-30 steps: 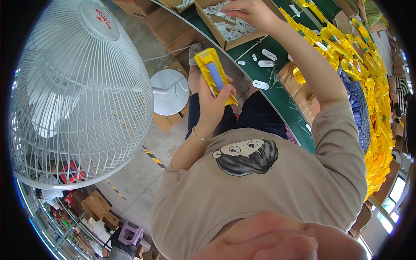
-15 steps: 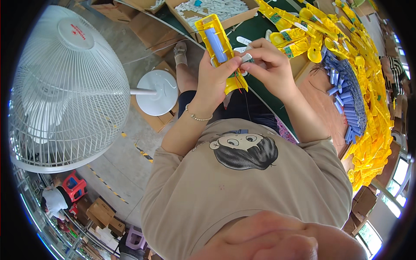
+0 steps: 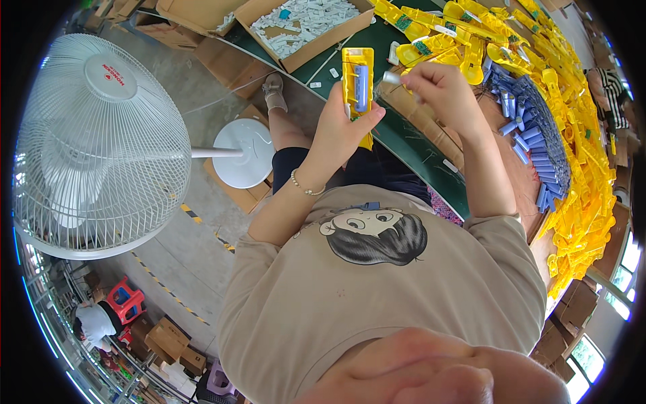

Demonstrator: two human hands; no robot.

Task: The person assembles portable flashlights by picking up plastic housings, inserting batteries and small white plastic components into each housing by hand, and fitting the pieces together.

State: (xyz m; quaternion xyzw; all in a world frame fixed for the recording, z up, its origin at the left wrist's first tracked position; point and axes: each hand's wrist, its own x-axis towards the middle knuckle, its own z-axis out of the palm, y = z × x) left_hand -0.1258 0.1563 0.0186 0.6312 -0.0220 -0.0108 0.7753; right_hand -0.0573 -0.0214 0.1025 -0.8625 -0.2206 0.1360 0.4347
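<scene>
The yellow housing [image 3: 348, 75] is gripped in the left hand [image 3: 336, 123], whose thumb crosses its lower part; a blue cylinder [image 3: 361, 89] lies inside. The right hand [image 3: 444, 94], just rightward, pinches a small white piece [image 3: 392, 79]. Around them are a large fan [image 3: 101, 148], a green table [image 3: 420, 149], a yellow heap [image 3: 589, 195], an open carton [image 3: 330, 42] and loose blue cells [image 3: 540, 155]. Half a second ago both hands met at the housing; now they are apart.
</scene>
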